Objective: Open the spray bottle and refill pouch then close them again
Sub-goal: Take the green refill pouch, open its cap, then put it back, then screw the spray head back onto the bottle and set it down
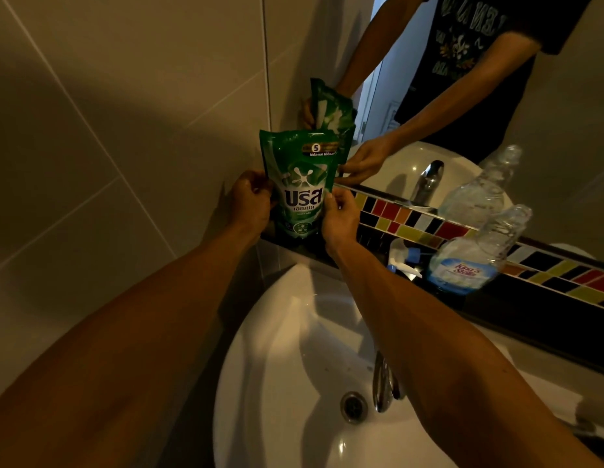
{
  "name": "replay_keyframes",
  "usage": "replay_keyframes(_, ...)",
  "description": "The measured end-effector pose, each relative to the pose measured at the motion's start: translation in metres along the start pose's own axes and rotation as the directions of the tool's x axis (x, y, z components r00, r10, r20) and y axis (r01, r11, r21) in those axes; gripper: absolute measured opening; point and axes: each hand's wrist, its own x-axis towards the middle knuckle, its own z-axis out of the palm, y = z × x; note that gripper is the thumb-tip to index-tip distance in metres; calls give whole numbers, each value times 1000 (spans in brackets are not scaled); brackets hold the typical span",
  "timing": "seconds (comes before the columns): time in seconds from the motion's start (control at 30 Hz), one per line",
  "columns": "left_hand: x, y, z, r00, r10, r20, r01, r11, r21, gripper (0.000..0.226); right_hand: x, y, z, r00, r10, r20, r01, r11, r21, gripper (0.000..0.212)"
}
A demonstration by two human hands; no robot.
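Observation:
A green refill pouch (298, 170) stands upright on the dark ledge (516, 319) behind the sink, in the corner by the tiled wall. My left hand (249, 201) grips its left edge and my right hand (339, 216) holds its right edge lower down. To the right on the same ledge stands a clear spray bottle (476, 258) with a blue label and no head on its neck. Its white and blue trigger head (402, 261) lies on the ledge just left of the bottle. Whether the pouch cap is on is hidden.
A white round sink (293, 349) with a chrome tap (383, 383) and a drain (354, 405) lies below my arms. A mirror (564, 106) above a strip of coloured tiles (412, 228) reflects the person, the pouch and the bottle. Tiled wall on the left.

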Motion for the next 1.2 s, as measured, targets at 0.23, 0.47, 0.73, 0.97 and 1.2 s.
replay_keyframes(0.23,-24,-3,8,989,-73,-130,88,990,113,28,-22,-3,-22,993,96,64,-88,990,-113,45)
replay_keyframes(0.47,-86,-24,29,991,-123,-47,131,949,287,35,-61,-7,-72,988,149,-31,-152,980,-129,50)
replay_keyframes(0.73,-125,-30,80,975,-120,187,28,902,432,47,-98,-5,-150,978,126,-165,-147,982,-116,39)
replay_keyframes(0.97,-137,-32,142,950,-131,285,-23,876,482,57,-111,-17,-218,954,8,-300,-41,993,-107,25)
replay_keyframes(1.2,-129,-42,193,951,-190,244,32,844,535,61,-88,-37,-271,937,-130,-326,102,990,-102,46)
